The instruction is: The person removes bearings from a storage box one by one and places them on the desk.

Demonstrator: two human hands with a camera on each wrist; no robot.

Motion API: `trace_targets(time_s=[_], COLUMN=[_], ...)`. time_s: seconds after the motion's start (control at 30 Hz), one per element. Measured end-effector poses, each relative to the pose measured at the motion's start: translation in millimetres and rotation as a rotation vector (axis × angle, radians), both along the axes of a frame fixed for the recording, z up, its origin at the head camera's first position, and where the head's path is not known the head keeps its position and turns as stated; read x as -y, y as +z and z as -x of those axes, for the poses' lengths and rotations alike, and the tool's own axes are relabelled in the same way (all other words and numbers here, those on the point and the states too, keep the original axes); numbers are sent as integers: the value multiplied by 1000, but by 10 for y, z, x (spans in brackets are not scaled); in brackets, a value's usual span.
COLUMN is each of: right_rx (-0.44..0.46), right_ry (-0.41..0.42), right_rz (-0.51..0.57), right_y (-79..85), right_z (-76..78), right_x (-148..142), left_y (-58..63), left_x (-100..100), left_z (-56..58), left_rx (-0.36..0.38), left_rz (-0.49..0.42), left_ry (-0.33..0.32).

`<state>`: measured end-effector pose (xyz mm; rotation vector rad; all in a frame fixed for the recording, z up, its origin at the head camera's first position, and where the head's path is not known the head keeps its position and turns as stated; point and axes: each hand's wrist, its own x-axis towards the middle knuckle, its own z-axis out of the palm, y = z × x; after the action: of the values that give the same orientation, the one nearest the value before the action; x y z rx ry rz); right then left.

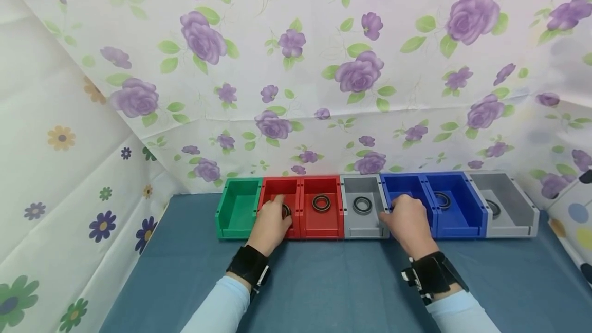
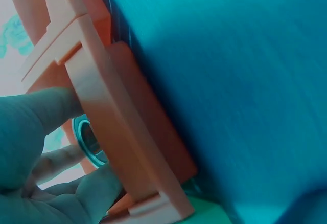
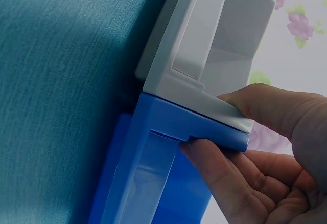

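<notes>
In the head view my left hand (image 1: 270,226) reaches into the left red bin (image 1: 281,184). Its thumb and fingers grip a dark ring-shaped ball bearing (image 1: 287,210) from opposite sides. The left wrist view shows that bearing (image 2: 88,139) between thumb and fingers, partly hidden by the bin's front wall (image 2: 115,127). My right hand (image 1: 410,224) pinches the adjoining side walls of the middle grey bin (image 1: 365,183) and the left blue bin (image 1: 400,181). In the right wrist view the thumb (image 3: 255,98) lies on the grey side, the fingers (image 3: 209,165) on the blue.
Bins stand in a row against a flowered cloth wall (image 1: 296,81). More bearings lie in the right red bin (image 1: 321,230), the middle grey bin, the right blue bin (image 1: 458,220) and the right grey bin (image 1: 513,222). A green bin (image 1: 242,204) ends the row leftward. Blue cloth (image 1: 342,287) covers the table.
</notes>
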<state>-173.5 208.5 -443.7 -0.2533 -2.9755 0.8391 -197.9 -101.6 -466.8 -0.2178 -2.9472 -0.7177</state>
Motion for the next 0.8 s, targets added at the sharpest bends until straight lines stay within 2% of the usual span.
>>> trace_targets(time_s=[0.27, 0.4, 0.57, 0.8], right_rx=[8, 14, 8, -5], right_ry=[8, 10, 6, 10], right_rz=[-3, -1, -1, -10], right_y=[1, -9, -14, 2], right_z=[8, 3, -7, -3], right_x=[-2, -3, -5, 2], left_y=[81, 165, 284, 468], left_x=[57, 88, 129, 149], left_z=[-93, -148, -207, -329], left_rx=[-55, -114, -197, -212], left_rz=[-68, -154, -280, -421], left_ry=[7, 8, -28, 26])
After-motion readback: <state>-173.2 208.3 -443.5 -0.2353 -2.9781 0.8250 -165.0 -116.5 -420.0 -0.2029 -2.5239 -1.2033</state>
